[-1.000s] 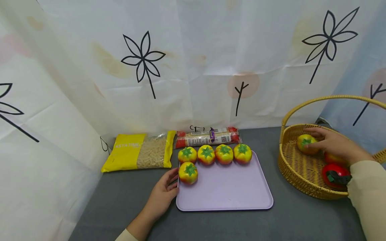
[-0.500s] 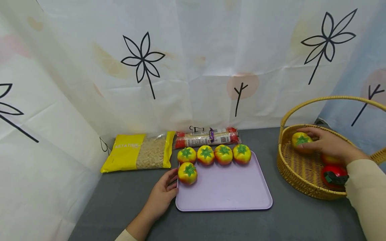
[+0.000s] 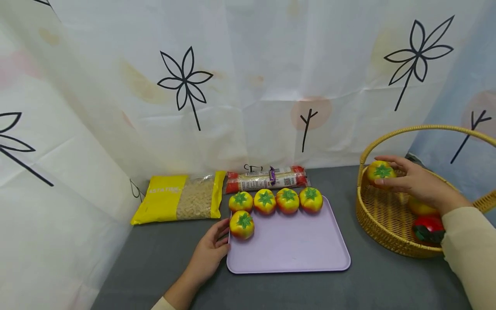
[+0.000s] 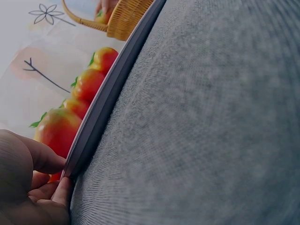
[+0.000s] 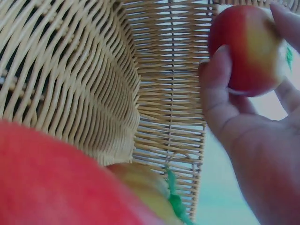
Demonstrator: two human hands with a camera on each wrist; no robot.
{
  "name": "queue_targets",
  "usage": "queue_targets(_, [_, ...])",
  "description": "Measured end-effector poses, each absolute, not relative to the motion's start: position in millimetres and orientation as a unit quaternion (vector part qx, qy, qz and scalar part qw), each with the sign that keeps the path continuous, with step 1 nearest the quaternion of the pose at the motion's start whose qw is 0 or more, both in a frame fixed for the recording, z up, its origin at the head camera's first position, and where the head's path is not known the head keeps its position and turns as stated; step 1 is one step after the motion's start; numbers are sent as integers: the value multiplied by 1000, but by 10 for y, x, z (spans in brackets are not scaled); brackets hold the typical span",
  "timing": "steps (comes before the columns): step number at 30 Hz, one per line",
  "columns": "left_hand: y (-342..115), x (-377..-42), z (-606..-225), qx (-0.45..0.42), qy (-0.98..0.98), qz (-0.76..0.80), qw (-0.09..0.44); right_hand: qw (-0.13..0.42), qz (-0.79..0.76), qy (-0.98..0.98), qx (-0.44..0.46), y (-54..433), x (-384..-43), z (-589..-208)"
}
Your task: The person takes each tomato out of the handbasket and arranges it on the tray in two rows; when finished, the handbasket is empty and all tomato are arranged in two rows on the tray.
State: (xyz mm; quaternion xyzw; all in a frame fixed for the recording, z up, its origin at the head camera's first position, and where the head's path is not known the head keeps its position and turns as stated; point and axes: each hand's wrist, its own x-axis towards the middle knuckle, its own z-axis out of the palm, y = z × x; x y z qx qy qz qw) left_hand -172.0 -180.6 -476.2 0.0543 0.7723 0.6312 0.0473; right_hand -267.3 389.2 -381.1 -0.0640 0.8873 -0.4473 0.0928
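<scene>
My right hand point(image 3: 424, 184) grips a yellow-red fruit with green star-shaped leaves point(image 3: 381, 172), at the left rim of the wicker basket point(image 3: 381, 221). In the right wrist view, thumb and fingers curl round the fruit's sides point(image 5: 243, 51). My left hand point(image 3: 207, 249) pinches the left edge of the lilac tray point(image 3: 294, 249) between thumb and fingers, also seen in the left wrist view. Several like fruits stand on the tray: a row along the back edge point(image 3: 288, 200) and one fruit in front at the left point(image 3: 242, 224).
Inside the basket lie another yellow fruit point(image 3: 420, 207) and a red item with a dark green top point(image 3: 428, 228). The basket's tall handle point(image 3: 422, 128) arches above. Behind the tray are a yellow bag point(image 3: 166, 200) and a red-ended clear packet point(image 3: 255, 181).
My right hand has lifted the fruit up and to the left, from inside the basket to its left rim. The left hand stays at the tray's edge.
</scene>
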Motion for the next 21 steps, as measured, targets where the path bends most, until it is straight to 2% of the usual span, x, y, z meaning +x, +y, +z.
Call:
queue_targets(5, [-1816, -1724, -4774, 61, 771, 632, 49, 102, -435, 891, -77, 3781, -2631, -3690])
queue_targets(12, [-1820, -1732, -4779, 60, 769, 635, 48, 70, -391, 911, -112, 3705, -2491, -3509])
queue_targets(21, [-1821, -1725, -4773, 58, 767, 637, 51, 59, -357, 923, -127, 3619, -2294, -3393])
